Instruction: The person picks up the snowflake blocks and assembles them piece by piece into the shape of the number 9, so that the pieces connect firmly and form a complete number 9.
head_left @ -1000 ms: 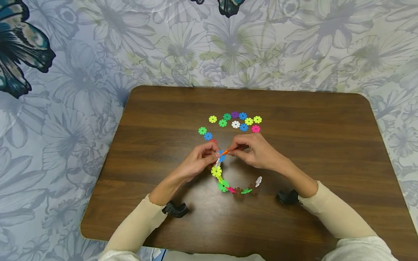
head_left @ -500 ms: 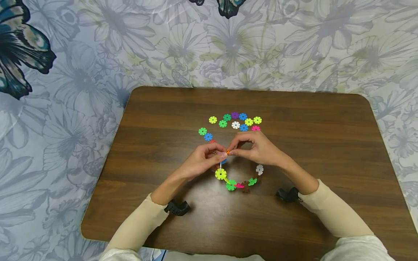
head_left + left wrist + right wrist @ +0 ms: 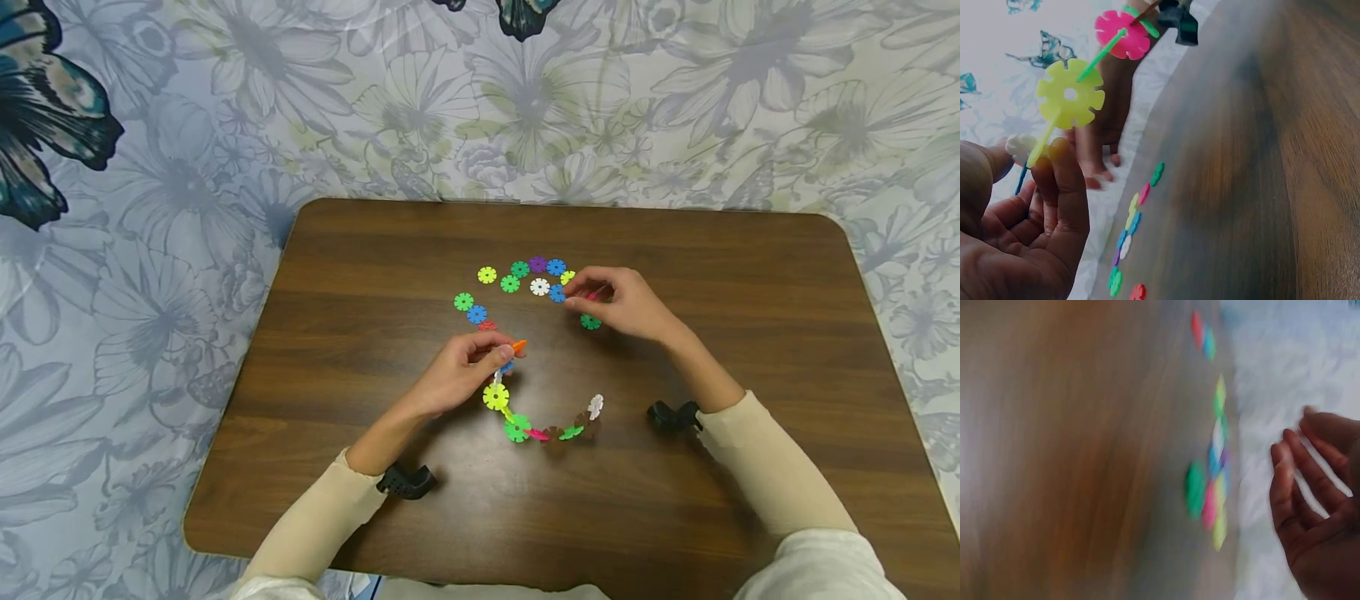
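My left hand (image 3: 461, 371) pinches one end of a curved chain of slotted plastic discs. An orange disc (image 3: 519, 345) sticks out past its fingertips. From there the chain hangs down through a yellow disc (image 3: 496, 396) and a green disc (image 3: 517, 428), curving right to a white disc (image 3: 596, 407). Close up in the left wrist view, another yellow disc (image 3: 1070, 95) sits edge-slotted into its neighbours. My right hand (image 3: 626, 304) hovers over the loose discs with fingers loosely bent and nothing between them. Below its thumb lies a loose green disc (image 3: 591, 322); a pink one is partly covered.
Several loose discs lie flat towards the far side of the brown table (image 3: 375, 275), among them a purple disc (image 3: 537, 264) and a white disc (image 3: 539, 287). A blue disc (image 3: 477, 314) and a red disc (image 3: 487, 326) lie just beyond the left hand.
My right hand has left the orange disc and moved right and away from me, over the loose discs. My left hand keeps the chain, whose lower loop has swung and settled.
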Demonstrator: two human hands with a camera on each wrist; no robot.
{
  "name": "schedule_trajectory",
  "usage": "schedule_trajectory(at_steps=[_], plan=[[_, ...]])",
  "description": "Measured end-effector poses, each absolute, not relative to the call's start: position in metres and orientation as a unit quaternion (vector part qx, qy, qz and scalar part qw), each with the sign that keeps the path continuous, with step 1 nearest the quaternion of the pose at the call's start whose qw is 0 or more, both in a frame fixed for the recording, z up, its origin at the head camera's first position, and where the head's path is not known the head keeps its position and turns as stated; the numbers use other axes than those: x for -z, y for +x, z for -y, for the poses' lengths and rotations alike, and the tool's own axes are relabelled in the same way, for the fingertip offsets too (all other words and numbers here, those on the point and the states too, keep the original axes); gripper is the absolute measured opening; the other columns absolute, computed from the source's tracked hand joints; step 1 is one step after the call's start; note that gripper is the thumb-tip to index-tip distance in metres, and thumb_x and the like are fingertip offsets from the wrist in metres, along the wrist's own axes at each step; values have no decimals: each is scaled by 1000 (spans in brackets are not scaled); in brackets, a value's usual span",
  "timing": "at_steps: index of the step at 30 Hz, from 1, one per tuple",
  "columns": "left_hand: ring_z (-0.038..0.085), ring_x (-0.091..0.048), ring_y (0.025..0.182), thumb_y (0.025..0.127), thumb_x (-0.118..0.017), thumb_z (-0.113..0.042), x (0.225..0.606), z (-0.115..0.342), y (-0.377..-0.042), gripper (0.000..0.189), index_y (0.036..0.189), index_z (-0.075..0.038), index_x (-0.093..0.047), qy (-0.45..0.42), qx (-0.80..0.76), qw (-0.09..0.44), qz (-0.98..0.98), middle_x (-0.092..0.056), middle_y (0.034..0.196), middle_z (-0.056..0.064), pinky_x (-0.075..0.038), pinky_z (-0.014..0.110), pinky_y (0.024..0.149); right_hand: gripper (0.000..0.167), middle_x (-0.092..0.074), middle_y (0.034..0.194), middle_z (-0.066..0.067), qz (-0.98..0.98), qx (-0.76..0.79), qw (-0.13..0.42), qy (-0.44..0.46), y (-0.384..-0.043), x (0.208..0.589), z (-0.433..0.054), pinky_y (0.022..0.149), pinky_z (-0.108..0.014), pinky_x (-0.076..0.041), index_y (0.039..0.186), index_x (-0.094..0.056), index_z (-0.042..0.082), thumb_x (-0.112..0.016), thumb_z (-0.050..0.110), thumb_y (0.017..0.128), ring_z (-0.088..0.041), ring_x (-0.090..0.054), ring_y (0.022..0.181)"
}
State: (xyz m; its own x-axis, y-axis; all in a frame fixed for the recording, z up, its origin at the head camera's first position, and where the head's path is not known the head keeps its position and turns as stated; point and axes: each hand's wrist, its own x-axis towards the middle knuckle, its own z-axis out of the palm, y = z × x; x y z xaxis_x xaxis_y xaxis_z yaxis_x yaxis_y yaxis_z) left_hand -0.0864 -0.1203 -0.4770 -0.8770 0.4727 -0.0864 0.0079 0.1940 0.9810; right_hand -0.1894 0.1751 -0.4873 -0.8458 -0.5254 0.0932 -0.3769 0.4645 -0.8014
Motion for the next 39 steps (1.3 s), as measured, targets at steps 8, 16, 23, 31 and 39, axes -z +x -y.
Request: schedule_trajectory(at_steps=[8, 16, 23, 31, 39], plan=[[19, -54, 77, 103, -59, -28, 477, 125, -86, 25, 117, -11, -72, 149, -613, 202, -749, -66, 101, 22, -44, 24, 64, 24, -66, 93, 0, -910, 309, 107, -256, -199, 506, -211, 76, -32, -49, 106, -71, 14, -80, 28, 88, -16, -58, 85], [35, -51, 78, 104, -59, -28, 476, 127, -87, 25, 117, -11, -72, 147, -617, 205, -746, -63, 98, 23, -44, 24, 63, 34, -63, 97, 0, -922, 251, 102, -278, -194, 507, -212, 79, -36, -49, 107, -70, 15, -84, 34, 83, -16, -58, 87], [20, -55, 78, 104, -57, -32, 475, 126, -88, 30, 118, -9, -71, 152, -615, 206, -746, -64, 99, 24, -48, 35, 65, 34, -63, 98, 0, -929, 235, 107, -264, -194, 508, -206, 78, -36, -49, 105, -67, 13, -84, 34, 83, -16, -58, 86], [44, -55, 91, 105, -56, -30, 474, 124, -87, 30, 118, -8, -71, 149, -635, 209, -729, -64, 106, 27, -50, 25, 69, 27, -66, 89, -1, -911, 304, 115, -256, -192, 507, -204, 74, -30, -52, 103, -62, 11, -81, 24, 88, -14, -61, 82], [34, -53, 85, 105, -55, -30, 475, 122, -87, 30, 115, -7, -72, 152, -631, 207, -732, -62, 100, 26, -46, 26, 67, 24, -72, 91, -5, -830, 478, 150, -248, -179, 485, -186, 70, -27, -58, 109, -67, 11, -77, 24, 91, -24, -69, 79]])
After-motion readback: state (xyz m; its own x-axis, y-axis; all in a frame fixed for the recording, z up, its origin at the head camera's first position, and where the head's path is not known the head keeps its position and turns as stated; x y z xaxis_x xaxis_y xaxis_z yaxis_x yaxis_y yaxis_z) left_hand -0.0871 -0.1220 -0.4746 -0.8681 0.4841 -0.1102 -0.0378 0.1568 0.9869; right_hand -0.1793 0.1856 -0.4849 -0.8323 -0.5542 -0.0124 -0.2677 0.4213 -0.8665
